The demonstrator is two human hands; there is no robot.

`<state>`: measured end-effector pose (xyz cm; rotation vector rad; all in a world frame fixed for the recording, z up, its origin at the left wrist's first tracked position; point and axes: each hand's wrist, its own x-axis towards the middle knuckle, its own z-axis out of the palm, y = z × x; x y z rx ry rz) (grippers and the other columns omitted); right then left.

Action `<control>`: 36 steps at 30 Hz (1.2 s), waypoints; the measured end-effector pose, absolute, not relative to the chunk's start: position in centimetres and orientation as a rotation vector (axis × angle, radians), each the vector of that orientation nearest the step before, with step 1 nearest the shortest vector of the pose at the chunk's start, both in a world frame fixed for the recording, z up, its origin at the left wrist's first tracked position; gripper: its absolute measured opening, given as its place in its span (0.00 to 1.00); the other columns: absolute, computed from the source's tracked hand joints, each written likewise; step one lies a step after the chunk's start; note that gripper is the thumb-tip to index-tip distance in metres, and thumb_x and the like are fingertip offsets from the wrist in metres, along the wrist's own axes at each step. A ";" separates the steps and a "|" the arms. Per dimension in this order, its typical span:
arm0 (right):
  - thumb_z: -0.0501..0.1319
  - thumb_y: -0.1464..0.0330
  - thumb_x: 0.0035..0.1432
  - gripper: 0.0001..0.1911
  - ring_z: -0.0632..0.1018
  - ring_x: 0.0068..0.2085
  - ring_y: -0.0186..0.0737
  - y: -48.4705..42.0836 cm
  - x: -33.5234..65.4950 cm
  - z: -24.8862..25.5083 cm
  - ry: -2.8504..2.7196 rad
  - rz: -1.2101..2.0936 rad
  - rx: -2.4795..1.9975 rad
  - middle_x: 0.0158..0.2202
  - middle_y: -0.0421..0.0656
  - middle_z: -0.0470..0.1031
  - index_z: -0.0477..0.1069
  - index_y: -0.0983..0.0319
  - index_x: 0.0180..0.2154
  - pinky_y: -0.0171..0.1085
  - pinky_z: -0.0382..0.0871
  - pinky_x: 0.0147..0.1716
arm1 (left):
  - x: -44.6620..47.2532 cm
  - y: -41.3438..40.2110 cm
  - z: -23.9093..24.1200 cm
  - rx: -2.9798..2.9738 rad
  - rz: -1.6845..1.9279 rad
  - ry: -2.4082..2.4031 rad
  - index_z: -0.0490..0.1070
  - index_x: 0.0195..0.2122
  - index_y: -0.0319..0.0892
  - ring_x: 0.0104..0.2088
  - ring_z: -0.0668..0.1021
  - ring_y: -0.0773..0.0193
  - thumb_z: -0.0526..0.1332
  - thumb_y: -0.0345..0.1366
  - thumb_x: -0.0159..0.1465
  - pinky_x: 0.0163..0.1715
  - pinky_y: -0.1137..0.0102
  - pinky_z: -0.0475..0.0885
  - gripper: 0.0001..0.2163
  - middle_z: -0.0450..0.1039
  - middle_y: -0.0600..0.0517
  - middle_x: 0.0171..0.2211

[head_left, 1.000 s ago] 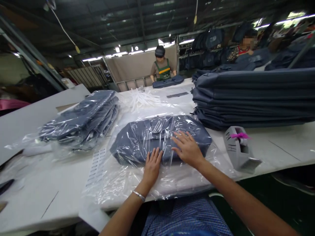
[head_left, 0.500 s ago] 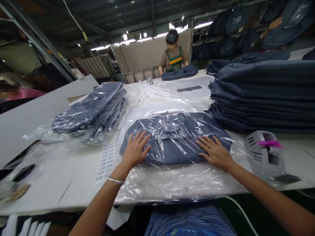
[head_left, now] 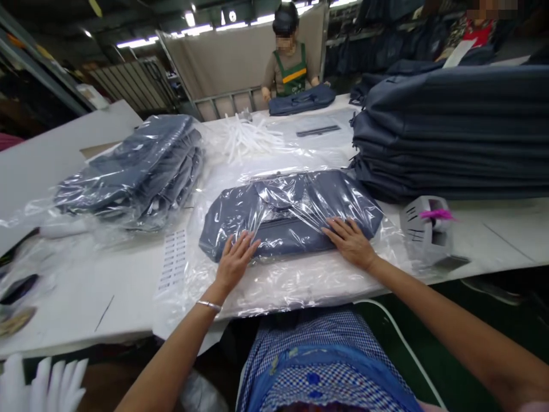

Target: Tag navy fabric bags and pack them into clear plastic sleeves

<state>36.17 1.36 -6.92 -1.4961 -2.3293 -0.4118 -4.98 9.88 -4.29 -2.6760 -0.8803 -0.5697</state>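
In front of me on the white table lies a dark blue bag [head_left: 291,234], flat inside a clear plastic bag [head_left: 300,272] whose loose part spreads toward the table's front edge. My left hand [head_left: 235,260] rests with fingers spread on the plastic at the bag's lower left. On its lower right, my right hand [head_left: 349,243] lies flat, fingers apart. Neither hand grips anything. Wrinkles and bright reflections cover the film over the bag's flap and pocket.
Plastic-wrapped bags [head_left: 137,166] are piled at the left. Unwrapped blue bags [head_left: 454,137] form a tall stack at the right, behind a tape dispenser [head_left: 426,232]. A label sheet [head_left: 172,260] and white strips [head_left: 249,137] lie nearby. Across the table, a co-worker [head_left: 291,68] handles another bag.
Both hands have slid toward me over the plastic, down to the bag's near edge, fingers still spread. The film's wrinkles have shifted. The camera view has tilted down.
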 end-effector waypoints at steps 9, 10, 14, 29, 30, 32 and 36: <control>0.48 0.81 0.66 0.29 0.51 0.71 0.46 -1.9 34.8 -6.8 -2.450 -0.181 -1.177 0.68 0.47 0.58 0.62 0.56 0.64 0.59 0.53 0.65 | -1.4 5.0 -3.8 -2.793 -0.397 -1.049 0.70 0.58 0.42 0.57 0.72 0.51 0.51 0.29 0.69 0.57 0.53 0.68 0.18 0.73 0.42 0.54; 0.48 0.79 0.66 0.26 0.52 0.70 0.46 -2.6 34.7 -6.6 -2.456 -0.144 -1.178 0.68 0.48 0.59 0.64 0.57 0.62 0.59 0.53 0.65 | -1.1 4.7 -3.6 -2.810 -0.383 -1.081 0.69 0.58 0.41 0.56 0.73 0.51 0.51 0.31 0.69 0.57 0.53 0.68 0.18 0.73 0.41 0.54; 0.57 0.63 0.66 0.26 0.52 0.70 0.53 -6.4 33.8 -6.1 -2.481 0.032 -1.244 0.67 0.54 0.59 0.62 0.63 0.64 0.61 0.51 0.66 | -0.5 3.8 -3.3 -2.868 -0.407 -1.145 0.67 0.59 0.39 0.57 0.72 0.50 0.51 0.39 0.70 0.60 0.53 0.65 0.19 0.71 0.39 0.56; 0.56 0.71 0.66 0.15 0.74 0.58 0.46 -9.4 35.6 -7.3 -2.428 0.094 -1.286 0.54 0.48 0.77 0.75 0.60 0.51 0.44 0.72 0.56 | -1.4 1.9 -1.4 -2.995 0.060 -1.149 0.72 0.45 0.38 0.69 0.54 0.38 0.58 0.66 0.56 0.62 0.38 0.53 0.33 0.51 0.31 0.68; 0.55 0.70 0.67 0.15 0.77 0.55 0.45 -9.2 35.6 -6.8 -2.409 0.104 -1.316 0.51 0.46 0.79 0.76 0.59 0.50 0.42 0.74 0.53 | -1.4 1.8 -1.3 -3.007 0.083 -1.148 0.71 0.45 0.38 0.69 0.53 0.38 0.58 0.67 0.55 0.62 0.38 0.53 0.34 0.49 0.30 0.69; 0.54 0.69 0.67 0.15 0.81 0.47 0.43 -8.9 35.5 -5.7 -2.384 0.105 -1.406 0.46 0.44 0.81 0.77 0.57 0.48 0.40 0.76 0.46 | -1.5 1.7 -1.2 -3.035 0.109 -1.142 0.71 0.46 0.38 0.70 0.51 0.38 0.58 0.67 0.54 0.62 0.38 0.52 0.35 0.46 0.30 0.69; 0.51 0.66 0.69 0.16 0.82 0.38 0.41 -7.7 35.3 -3.2 -2.356 -0.014 -1.563 0.40 0.43 0.83 0.77 0.57 0.48 0.35 0.72 0.37 | -1.7 1.6 -1.3 -3.065 0.087 -1.152 0.69 0.46 0.41 0.70 0.49 0.38 0.64 0.62 0.53 0.62 0.39 0.53 0.31 0.44 0.32 0.70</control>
